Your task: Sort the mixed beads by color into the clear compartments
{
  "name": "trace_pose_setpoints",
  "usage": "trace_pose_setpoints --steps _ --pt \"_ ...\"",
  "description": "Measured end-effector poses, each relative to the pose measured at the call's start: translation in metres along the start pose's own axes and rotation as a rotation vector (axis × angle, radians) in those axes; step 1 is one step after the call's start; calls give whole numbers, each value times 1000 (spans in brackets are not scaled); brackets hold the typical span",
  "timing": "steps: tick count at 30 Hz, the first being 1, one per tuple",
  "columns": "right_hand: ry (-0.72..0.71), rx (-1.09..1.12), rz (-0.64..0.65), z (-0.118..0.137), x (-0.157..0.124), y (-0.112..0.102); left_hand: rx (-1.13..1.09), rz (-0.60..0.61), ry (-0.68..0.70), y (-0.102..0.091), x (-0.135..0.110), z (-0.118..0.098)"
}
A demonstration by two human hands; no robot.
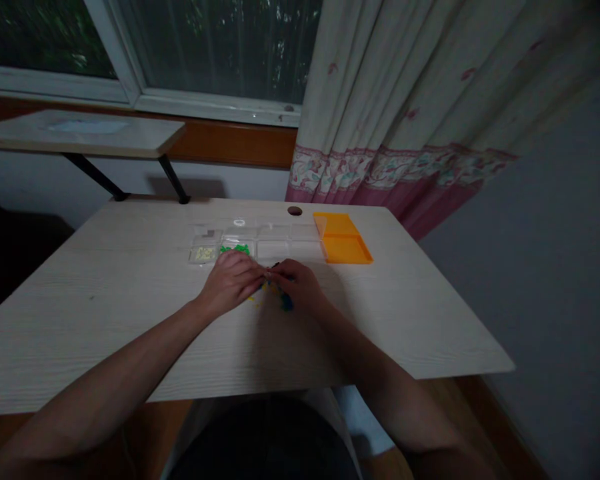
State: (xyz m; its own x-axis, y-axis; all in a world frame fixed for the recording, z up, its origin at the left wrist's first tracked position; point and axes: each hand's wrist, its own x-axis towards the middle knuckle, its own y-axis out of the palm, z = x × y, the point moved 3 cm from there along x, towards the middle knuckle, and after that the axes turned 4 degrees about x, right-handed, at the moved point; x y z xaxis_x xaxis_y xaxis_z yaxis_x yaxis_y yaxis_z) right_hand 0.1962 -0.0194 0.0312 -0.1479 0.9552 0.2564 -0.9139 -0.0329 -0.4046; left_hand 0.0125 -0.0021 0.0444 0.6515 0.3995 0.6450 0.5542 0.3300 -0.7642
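Note:
Over the middle of the table my left hand (231, 281) and my right hand (299, 285) meet at the fingertips. The fingers of both are closed in a pinch, and what is between them is too small and hidden to make out. Just under them lie small blue pieces (287, 303) and loose yellow pieces (253, 300), partly covered by the hands. Right behind my left hand, small green pieces (236, 249) fill part of one clear plastic box. In the box to its left are pale cream pieces (203, 254).
A row of clear boxes (274, 251) with raised lids stands behind my hands. To its right an orange box (347, 250) lies opened flat. The table (130, 333) has a cable hole near the curtain (380, 133). A raised shelf (130, 147) stands at the back left.

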Motion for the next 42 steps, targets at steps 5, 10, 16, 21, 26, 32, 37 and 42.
trace_pose_setpoints --steps 5,10,16,21,26,32,37,42 --pt "-108 -127 -4 6 0 -1 -2 1 -7 1 0 2" --pt "-82 -278 -23 0 4 -13 -19 11 -112 3 -4 15" --pt "-106 -525 137 -14 6 -26 -31 -38 -302 6 -12 44" --pt "-144 -572 218 -9 4 -31 -69 -56 -374 7 -14 53" --pt "-148 -624 257 -6 4 -31 -84 -41 -376 7 -13 52" --pt "-182 -712 298 -16 4 -24 -58 -48 -375 6 -14 54" --pt "-171 -672 275 -13 5 -25 -14 -56 -401 5 -15 59" --pt "-106 -606 131 -4 8 -27 44 -89 -437 4 -17 63"
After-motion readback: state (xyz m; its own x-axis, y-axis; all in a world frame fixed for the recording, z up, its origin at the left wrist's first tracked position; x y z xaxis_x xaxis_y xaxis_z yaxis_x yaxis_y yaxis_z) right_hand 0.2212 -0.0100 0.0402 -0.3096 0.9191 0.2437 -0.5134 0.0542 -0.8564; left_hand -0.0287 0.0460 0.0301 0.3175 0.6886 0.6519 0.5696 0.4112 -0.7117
